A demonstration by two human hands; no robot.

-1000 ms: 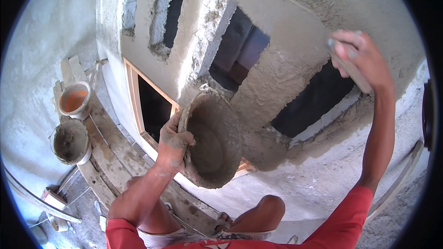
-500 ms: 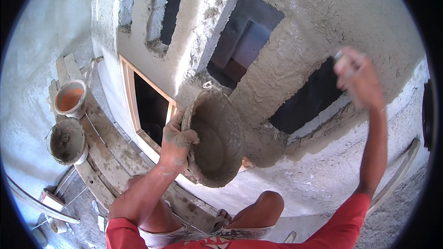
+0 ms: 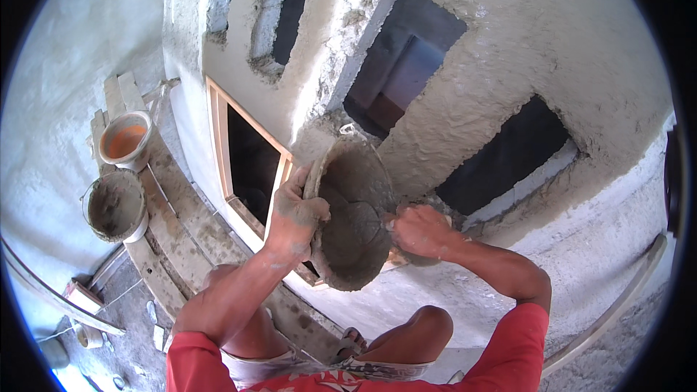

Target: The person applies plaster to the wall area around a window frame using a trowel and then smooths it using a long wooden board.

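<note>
My left hand [image 3: 296, 214] grips the near-left rim of a mortar-caked round bowl [image 3: 340, 261], fingers wrapped over its edge. The bowl is tilted and holds wet grey mortar. At its right rim, my right hand [image 3: 425, 231] is closed round the handle of a trowel [image 3: 367, 216]. The trowel's blade lies inside the bowl, smeared with mortar, so its outline is hard to make out. Beyond the bowl stands a wall [image 3: 465, 109] coated in rough wet plaster, with several rectangular openings.
Left of me, a plank platform [image 3: 174, 225] carries a bucket of mortar [image 3: 115, 207] and a pale bucket with an orange inside [image 3: 125, 138]. A wooden window frame [image 3: 247, 127] sits in the wall beside the bowl. A curved-looking batten [image 3: 617, 319] leans at the right.
My right hand has come down and left from the wall by the lower opening, bringing the trowel into the bowl. My left hand still holds the bowl; the view has shifted slightly.
</note>
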